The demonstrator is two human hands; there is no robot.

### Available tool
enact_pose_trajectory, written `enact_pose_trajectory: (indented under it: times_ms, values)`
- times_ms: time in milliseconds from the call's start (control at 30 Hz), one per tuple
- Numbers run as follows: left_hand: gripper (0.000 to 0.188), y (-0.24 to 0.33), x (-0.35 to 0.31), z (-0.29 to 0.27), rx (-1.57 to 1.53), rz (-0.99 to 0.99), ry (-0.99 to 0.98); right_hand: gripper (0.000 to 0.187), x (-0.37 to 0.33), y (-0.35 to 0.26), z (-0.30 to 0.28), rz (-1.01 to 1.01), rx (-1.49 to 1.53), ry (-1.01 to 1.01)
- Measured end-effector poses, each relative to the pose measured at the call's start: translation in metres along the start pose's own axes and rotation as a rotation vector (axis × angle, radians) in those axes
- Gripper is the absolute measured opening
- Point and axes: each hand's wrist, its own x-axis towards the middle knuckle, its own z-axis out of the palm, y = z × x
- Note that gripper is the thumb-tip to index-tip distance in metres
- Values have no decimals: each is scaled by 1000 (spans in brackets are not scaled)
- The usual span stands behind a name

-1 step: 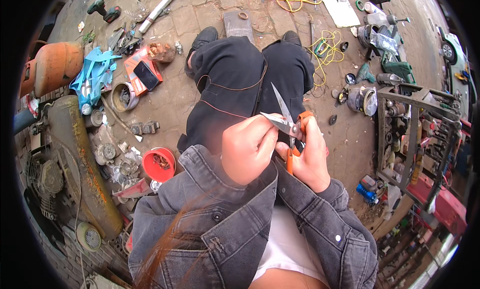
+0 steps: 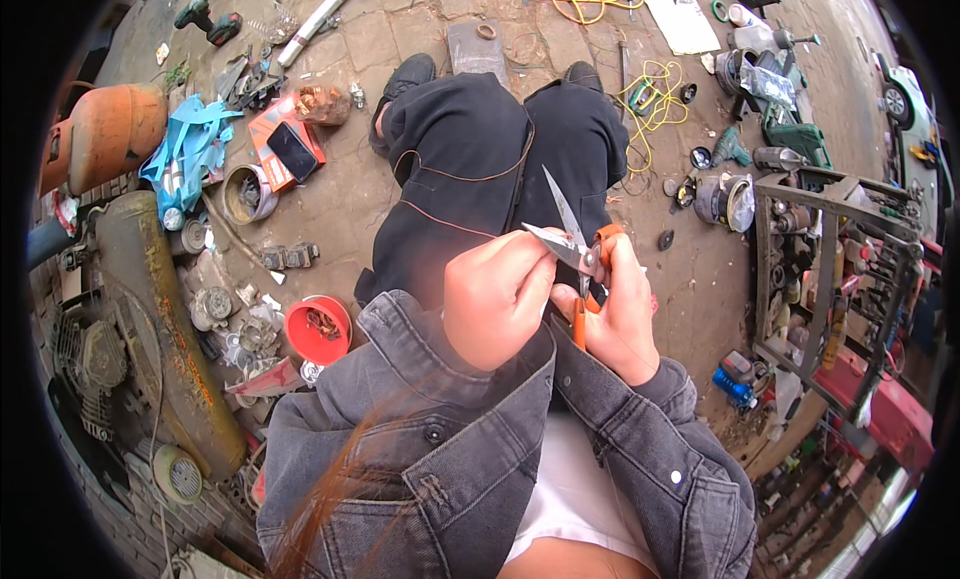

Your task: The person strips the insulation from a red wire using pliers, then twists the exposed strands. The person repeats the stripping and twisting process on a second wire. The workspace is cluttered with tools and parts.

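Note:
My left hand [image 2: 500,297] is closed in a pinch over my lap. A thin reddish wire [image 2: 447,222] loops across my dark trousers and runs into its fingers. My right hand [image 2: 622,314] grips a pair of scissors [image 2: 568,207] by the orange handles. The two blades stand apart; one points up and away, the other reaches toward my left fingertips. Whether the wire lies between the blades is hidden by my fingers.
On the left lie a red bowl [image 2: 318,329] with copper-coloured scraps, a phone [image 2: 293,152] on a red box, a blue bag [image 2: 187,159] and a rusty cylinder [image 2: 165,329]. To the right are yellow cord [image 2: 655,109], a metal frame [image 2: 830,269] and scattered tools.

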Motion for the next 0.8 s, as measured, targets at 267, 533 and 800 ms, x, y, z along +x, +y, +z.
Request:
enact_pose_trajectory:
  times_ms: [267, 533, 800]
  values:
    - [19, 3, 3, -2, 181, 248, -24, 53, -17, 10, 34, 31, 489, -18]
    - [24, -2, 1, 0, 140, 272, -38, 73, -31, -12, 43, 206, 794, 59]
    - [23, -7, -1, 3, 126, 277, 0, 73, -39, -3, 44, 293, 839, -8]
